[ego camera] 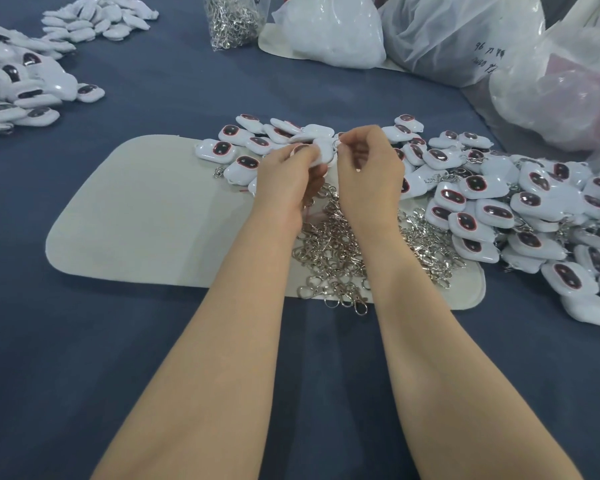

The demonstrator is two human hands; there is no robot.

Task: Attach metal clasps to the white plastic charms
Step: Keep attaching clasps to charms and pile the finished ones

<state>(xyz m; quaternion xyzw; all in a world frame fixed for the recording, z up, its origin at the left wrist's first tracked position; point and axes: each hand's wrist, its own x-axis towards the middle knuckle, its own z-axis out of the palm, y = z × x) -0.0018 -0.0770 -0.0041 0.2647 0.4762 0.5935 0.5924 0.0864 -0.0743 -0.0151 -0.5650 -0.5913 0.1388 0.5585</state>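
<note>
Forearms (222, 375), left hand (284, 181) holding charm (323, 151), right hand (371, 171) pinching clasp (336, 144)

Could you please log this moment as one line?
left hand: holds white charm | right hand: pinches clasp ring | loose clasps: piled on mat
</note>
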